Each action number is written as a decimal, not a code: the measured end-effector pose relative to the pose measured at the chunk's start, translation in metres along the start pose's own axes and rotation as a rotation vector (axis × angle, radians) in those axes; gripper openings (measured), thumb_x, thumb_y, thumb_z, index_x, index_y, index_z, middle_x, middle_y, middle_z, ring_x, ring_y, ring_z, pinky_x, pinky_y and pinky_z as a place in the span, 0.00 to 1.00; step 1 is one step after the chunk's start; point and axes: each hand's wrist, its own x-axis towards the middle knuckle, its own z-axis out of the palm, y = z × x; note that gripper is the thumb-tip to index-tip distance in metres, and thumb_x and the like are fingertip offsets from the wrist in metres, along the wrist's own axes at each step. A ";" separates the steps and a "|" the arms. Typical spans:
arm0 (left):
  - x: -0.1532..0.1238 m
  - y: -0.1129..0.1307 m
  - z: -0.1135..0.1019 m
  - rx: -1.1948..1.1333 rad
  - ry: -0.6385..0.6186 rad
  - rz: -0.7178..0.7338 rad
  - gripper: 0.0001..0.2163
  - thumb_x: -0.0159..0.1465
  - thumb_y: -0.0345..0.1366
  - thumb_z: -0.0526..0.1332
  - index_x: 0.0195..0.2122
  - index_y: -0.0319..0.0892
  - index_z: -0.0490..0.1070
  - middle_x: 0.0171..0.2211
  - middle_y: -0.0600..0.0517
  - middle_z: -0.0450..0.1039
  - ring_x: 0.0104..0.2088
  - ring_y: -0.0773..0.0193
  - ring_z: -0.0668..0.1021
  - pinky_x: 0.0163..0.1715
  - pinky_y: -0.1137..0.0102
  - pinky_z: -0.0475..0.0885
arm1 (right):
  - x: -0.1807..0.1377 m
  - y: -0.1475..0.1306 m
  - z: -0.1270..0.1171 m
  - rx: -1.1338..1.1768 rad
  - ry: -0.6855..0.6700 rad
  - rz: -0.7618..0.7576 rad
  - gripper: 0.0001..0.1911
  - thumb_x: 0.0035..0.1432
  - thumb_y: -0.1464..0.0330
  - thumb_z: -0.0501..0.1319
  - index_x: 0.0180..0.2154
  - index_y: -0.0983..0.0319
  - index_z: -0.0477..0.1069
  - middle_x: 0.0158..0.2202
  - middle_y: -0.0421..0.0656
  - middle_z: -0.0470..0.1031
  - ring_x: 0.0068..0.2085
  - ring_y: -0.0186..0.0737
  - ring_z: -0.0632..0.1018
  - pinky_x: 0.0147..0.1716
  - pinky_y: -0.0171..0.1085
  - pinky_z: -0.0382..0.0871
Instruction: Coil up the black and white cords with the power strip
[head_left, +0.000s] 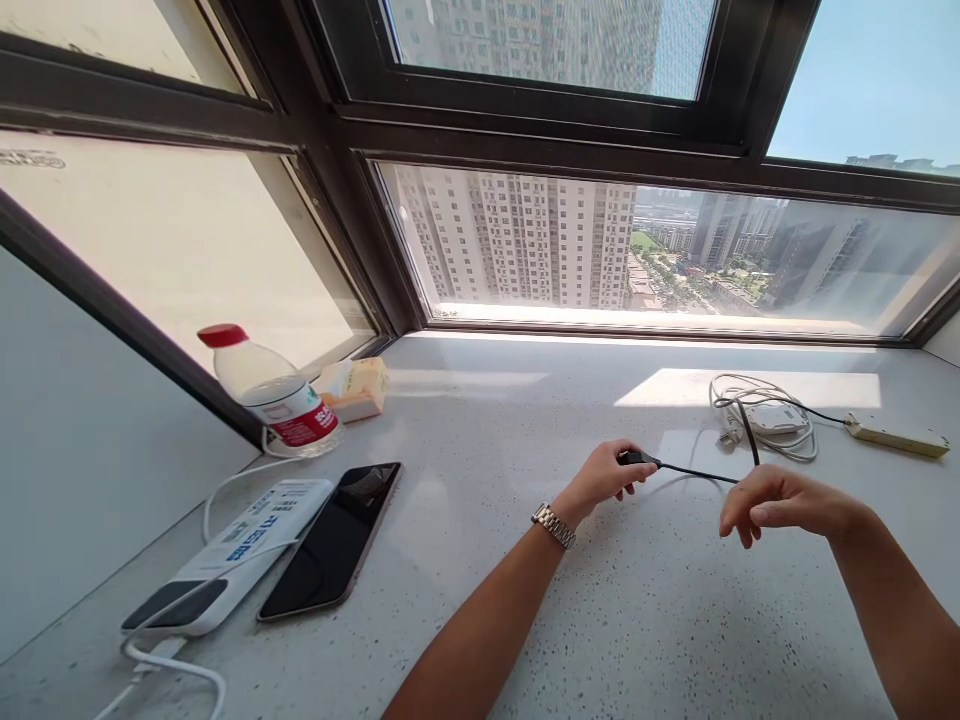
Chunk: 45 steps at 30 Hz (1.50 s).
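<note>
Cable: black cable [694,470] runs taut and roughly level between both hands, long axis left-right, just above the tabletop [525,600].
Left hand: left hand [606,478] pinches the black plug end [636,459] between thumb and fingertips; wrist carries a metal watch [553,525].
Right hand: right hand [780,503] is loosely curled, fingers bent down around the cable; exact contact hidden behind the fingers, cannot tell if it grips or only guides.
Cable route: from the right hand it climbs up and away to the white cable coil [765,415] just beyond that hand.
Key relation: plug sits at the left hand's fingertips, pointing toward the right hand; left hand is nearer the plug, right hand nearer the coil.
Past the coil: power strip [896,435], further right of the right hand.
Far left of left hand: dark phone [334,545], white power bank [232,560] with white lead [180,675], water bottle [274,395], small yellow pack [356,388], all well apart from both hands.
</note>
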 end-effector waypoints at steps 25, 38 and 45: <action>-0.026 0.051 0.002 -0.650 -0.083 0.403 0.25 0.50 0.56 0.68 0.32 0.42 0.59 0.18 0.61 0.59 0.23 0.69 0.72 0.35 0.67 0.69 | 0.061 0.066 -0.063 -1.528 0.297 0.578 0.23 0.51 0.83 0.54 0.47 0.62 0.72 0.55 0.55 0.69 0.55 0.57 0.69 0.49 0.52 0.63; -0.020 0.043 0.009 -0.303 0.127 0.465 0.18 0.54 0.45 0.68 0.39 0.38 0.70 0.23 0.54 0.69 0.21 0.68 0.73 0.24 0.71 0.69 | 0.054 -0.042 -0.094 -0.175 1.575 -0.419 0.05 0.50 0.63 0.58 0.28 0.57 0.64 0.23 0.40 0.67 0.26 0.40 0.69 0.29 0.41 0.67; -0.021 0.048 0.016 -0.276 0.338 0.673 0.16 0.57 0.49 0.65 0.30 0.39 0.72 0.31 0.49 0.72 0.33 0.64 0.74 0.36 0.68 0.70 | 0.076 -0.102 0.021 -0.265 1.010 -0.381 0.07 0.52 0.65 0.61 0.33 0.60 0.67 0.26 0.37 0.67 0.25 0.33 0.66 0.26 0.34 0.61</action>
